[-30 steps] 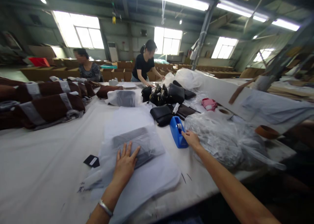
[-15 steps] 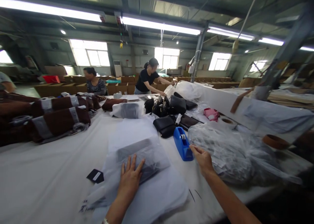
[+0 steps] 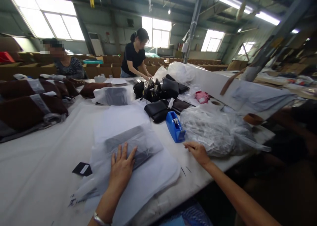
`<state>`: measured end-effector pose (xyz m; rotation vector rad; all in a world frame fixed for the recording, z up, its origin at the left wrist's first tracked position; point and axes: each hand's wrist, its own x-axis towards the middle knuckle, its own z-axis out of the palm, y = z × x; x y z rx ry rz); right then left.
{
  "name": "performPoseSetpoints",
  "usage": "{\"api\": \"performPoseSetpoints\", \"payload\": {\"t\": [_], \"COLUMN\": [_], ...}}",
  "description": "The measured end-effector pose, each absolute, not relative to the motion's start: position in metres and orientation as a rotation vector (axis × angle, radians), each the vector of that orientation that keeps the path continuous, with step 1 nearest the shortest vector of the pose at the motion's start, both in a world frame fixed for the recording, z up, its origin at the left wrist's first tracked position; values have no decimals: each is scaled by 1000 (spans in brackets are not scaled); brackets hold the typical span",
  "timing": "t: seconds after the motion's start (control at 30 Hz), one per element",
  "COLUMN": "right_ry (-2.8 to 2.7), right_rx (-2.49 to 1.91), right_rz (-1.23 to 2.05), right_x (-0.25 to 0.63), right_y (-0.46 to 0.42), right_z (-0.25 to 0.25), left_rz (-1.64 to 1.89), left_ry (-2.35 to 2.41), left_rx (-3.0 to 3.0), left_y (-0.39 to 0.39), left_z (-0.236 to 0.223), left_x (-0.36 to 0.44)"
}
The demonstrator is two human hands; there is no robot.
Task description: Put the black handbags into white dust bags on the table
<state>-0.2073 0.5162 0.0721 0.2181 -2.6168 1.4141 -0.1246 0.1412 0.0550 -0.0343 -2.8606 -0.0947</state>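
"Where's the left hand point(image 3: 122, 170)?"
"Spread flat on the wrapped packet point(image 3: 146, 146); a black tag point(image 3: 82, 169) lies left of its fingers."
"And the right hand point(image 3: 200, 153)?"
"Fingertips pinched, any hold too small to tell. The blue dispenser point(image 3: 174, 127) stands just beyond them, the bag point(image 3: 213, 130) to their right."

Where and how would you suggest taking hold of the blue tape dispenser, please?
Probably pinch the blue tape dispenser across its long sides, coming from the near end, by the right hand: its body is narrow and upright, and the clear plastic bag crowds its right side.
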Motion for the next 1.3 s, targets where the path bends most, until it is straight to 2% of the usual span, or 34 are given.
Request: {"api": "performPoseSetpoints", "payload": {"t": [0.13, 0.23, 0.33, 0.47, 0.6, 0.87, 1.0, 1.2, 1.3], "right_ry": [-2624, -2490, -2366, -2334, -2351, -2326, -2325, -2383, -2572], "right_rx": [1131, 1606, 1944, 2235, 2332, 2429, 2343, 2191, 1938], "right_rz": [713, 380, 284, 391, 302, -370, -577, -624, -575], "right_x": [-215, -230, -245, -273, -313, -350, -348, -351, -371], "right_y": [509, 476, 427, 362, 307, 236, 224, 222, 230], "right_z": [119, 152, 172, 177, 169, 164, 166, 168, 168], "left_rz": [-115, -130, -149, -188, -238, -275, -264, -248, -244], "left_ry": [-2845, -2841, -2845, -2846, -2851, -2830, -2820, -2817, -2818], "left_rx": [-14, -9, -2, 31, 61, 93, 102, 98, 116], "left_y": [142, 142, 141, 139, 139, 140, 140, 140, 141], "left_z": [56, 60, 67, 73, 75, 71, 72, 71, 70], "left_x": [-124, -123, -123, -122, -122, -124, -125, -127, -127]}}
